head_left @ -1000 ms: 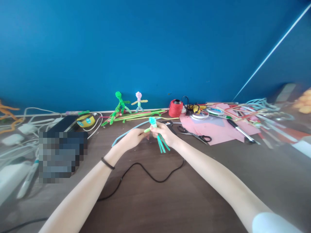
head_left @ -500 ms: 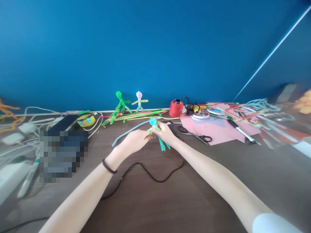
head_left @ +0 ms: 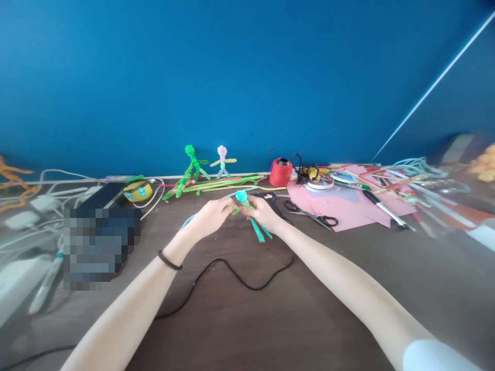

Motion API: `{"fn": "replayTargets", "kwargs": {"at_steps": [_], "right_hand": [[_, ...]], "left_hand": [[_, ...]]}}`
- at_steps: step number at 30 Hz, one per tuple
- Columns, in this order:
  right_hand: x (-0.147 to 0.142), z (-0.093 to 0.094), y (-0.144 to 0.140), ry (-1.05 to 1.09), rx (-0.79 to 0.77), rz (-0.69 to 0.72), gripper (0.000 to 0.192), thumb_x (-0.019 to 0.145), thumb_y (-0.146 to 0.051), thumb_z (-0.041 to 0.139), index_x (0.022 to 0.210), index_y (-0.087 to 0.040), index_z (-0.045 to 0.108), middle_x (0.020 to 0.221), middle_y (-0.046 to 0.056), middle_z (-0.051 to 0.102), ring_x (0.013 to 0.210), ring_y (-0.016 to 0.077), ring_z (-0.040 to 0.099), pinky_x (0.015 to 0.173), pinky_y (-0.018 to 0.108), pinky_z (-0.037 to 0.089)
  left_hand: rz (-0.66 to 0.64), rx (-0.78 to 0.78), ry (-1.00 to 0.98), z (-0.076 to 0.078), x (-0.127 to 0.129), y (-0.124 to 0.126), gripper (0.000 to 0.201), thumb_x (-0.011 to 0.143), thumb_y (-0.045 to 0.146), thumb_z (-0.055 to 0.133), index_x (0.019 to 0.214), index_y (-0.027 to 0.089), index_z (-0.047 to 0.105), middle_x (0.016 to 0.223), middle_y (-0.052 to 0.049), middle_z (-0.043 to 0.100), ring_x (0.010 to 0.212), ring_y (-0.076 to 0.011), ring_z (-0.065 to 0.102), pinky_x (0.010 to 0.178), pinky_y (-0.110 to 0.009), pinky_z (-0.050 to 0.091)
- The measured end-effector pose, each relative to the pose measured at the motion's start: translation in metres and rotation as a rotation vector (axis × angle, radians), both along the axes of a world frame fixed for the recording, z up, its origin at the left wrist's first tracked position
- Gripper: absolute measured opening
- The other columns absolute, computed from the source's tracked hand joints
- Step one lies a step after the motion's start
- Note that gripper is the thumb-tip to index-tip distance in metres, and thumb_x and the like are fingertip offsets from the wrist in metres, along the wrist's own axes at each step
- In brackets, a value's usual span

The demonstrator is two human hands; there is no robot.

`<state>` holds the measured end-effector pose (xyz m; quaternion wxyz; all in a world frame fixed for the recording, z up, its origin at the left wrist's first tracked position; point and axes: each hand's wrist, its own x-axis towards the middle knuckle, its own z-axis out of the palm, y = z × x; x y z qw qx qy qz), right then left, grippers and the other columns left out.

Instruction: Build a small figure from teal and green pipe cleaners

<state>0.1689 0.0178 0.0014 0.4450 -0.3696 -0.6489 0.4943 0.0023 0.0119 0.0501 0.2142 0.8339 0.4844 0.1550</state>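
Observation:
Between my hands is a pipe cleaner figure (head_left: 242,196) with a coiled turquoise head, light green arms and teal strands hanging down as legs. My right hand (head_left: 261,211) is closed around its body. The fingers of my left hand (head_left: 217,214) pinch the light green arm on the left side. Partly behind my left hand, a light blue pipe cleaner (head_left: 188,221) lies on the table. Farther back stand a green pipe cleaner figure (head_left: 191,164) and a small pink, yellow and blue one (head_left: 221,161).
Loose green pipe cleaners (head_left: 228,184) lie along the blue wall. To the right are a red thread spool (head_left: 280,172), scissors (head_left: 312,216), pink paper (head_left: 348,214) and a marker (head_left: 384,208). A black cable (head_left: 240,281) crosses the table in front. White chargers (head_left: 44,203) crowd the left.
My left hand has rolled slightly, its wrist shifting a little left, still at the figure's green arm. The figure's head has dipped slightly, and its teal legs have swung a little.

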Motion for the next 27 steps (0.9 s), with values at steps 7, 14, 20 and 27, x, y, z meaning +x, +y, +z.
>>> {"fn": "replayTargets", "kwargs": {"at_steps": [7,14,20,27], "right_hand": [[0.002,-0.003,0.002,0.139,-0.107,0.107,0.018,0.076,-0.034,0.051,0.070,-0.017,0.047,0.052,-0.005,0.045,0.050,0.0089,0.039,0.052,0.024,0.029],[0.009,0.004,0.004,-0.022,-0.034,0.099,0.019,0.079,-0.034,0.051,0.071,-0.017,0.049,0.058,-0.001,0.053,0.053,0.0104,0.042,0.053,0.024,0.029],[0.007,0.012,-0.001,-0.076,0.021,0.074,0.021,0.079,-0.033,0.051,0.066,-0.016,0.047,0.058,-0.001,0.052,0.056,0.0108,0.043,0.058,0.026,0.031],[0.005,0.013,-0.004,0.033,-0.014,0.139,0.023,0.077,-0.035,0.054,0.066,-0.017,0.046,0.057,-0.002,0.051,0.055,0.0101,0.041,0.055,0.025,0.029]], "left_hand": [[0.086,-0.046,-0.102,0.000,0.001,0.004,0.024,0.081,0.030,0.039,0.064,0.017,0.048,0.063,0.001,0.054,0.059,-0.0130,0.048,0.059,-0.025,0.035],[0.096,-0.045,-0.132,-0.001,0.000,0.003,0.023,0.081,0.031,0.040,0.064,0.017,0.049,0.063,0.002,0.055,0.058,-0.0121,0.046,0.058,-0.024,0.033],[0.108,-0.102,-0.131,-0.001,0.000,0.004,0.025,0.080,0.034,0.041,0.068,0.017,0.054,0.061,0.001,0.057,0.055,-0.0123,0.046,0.056,-0.024,0.034],[0.067,-0.252,-0.290,-0.005,-0.002,0.007,0.024,0.078,0.036,0.043,0.071,0.016,0.054,0.056,0.002,0.054,0.052,-0.0104,0.045,0.053,-0.023,0.034]]}}
